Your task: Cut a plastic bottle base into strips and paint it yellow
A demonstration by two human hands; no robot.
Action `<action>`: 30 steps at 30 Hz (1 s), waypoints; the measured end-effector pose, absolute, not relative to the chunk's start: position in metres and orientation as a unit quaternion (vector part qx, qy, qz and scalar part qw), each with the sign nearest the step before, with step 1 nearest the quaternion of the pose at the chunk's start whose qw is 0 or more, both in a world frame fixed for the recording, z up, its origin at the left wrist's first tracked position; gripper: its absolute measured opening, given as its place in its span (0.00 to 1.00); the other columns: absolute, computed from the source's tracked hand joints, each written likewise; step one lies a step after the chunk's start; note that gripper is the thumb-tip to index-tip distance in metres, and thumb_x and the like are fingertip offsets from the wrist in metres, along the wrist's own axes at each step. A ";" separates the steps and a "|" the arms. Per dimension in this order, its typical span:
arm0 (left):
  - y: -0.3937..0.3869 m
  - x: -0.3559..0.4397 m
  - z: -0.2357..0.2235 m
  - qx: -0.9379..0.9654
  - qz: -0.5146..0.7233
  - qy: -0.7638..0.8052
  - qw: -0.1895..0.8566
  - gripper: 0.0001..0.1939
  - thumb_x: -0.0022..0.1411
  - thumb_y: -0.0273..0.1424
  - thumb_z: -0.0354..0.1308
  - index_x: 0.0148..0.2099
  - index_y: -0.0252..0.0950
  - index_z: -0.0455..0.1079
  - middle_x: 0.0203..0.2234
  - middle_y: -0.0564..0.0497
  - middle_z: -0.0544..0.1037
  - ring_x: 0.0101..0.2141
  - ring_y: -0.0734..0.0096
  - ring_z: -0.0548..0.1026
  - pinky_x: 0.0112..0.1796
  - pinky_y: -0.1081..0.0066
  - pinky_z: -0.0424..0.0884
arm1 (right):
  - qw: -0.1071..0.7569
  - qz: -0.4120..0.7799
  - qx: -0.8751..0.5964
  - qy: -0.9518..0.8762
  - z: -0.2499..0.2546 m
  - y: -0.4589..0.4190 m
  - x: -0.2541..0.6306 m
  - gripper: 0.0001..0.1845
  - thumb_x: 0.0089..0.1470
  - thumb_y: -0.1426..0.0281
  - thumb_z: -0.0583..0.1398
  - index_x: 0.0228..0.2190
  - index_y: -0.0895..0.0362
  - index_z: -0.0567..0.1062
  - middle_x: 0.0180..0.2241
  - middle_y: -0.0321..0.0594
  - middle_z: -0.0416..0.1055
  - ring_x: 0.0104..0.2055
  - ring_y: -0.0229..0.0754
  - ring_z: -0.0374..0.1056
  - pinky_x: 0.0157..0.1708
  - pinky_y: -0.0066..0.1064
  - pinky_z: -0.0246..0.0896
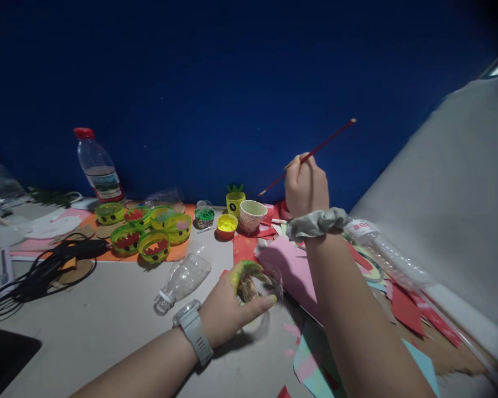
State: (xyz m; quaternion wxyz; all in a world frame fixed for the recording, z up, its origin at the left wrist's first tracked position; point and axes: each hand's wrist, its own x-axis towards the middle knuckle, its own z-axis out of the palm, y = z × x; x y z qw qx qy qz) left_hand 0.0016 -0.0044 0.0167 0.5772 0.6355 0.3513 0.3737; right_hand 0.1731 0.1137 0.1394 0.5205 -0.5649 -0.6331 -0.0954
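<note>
My left hand (228, 307) is wrapped round a clear plastic bottle piece (274, 284). Part of its rim shows yellow-green paint, and my fingers hide its far side. Raised above the table, my right hand (307, 187) grips a thin red paintbrush (330, 138), its bristles pointing down to the left. Near the brush tip stands a speckled paper cup (252, 216). Beside that cup are a small pot of yellow paint (226, 225), a pot of green paint (205, 215) and a yellow cup with green leaf shapes (235, 204).
Several painted green rings with faces (154, 247) sit on orange paper at left. A cut bottle top (185, 276) lies near my left wrist. Further left are a black cable (37, 271), a phone (10, 359) and a red-capped bottle (102, 171). Pink paper (290, 265) lies under my right arm.
</note>
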 end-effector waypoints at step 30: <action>0.001 -0.002 -0.002 0.468 0.560 0.322 0.603 0.31 0.57 0.58 0.47 0.47 0.36 0.65 0.28 0.50 0.71 0.26 0.71 0.71 0.25 0.72 0.71 | 0.712 0.235 -0.281 -0.599 0.191 0.052 0.145 0.15 0.57 0.73 0.50 0.19 0.57 0.64 0.09 0.30 0.52 0.11 0.31 0.44 0.10 0.24 0.36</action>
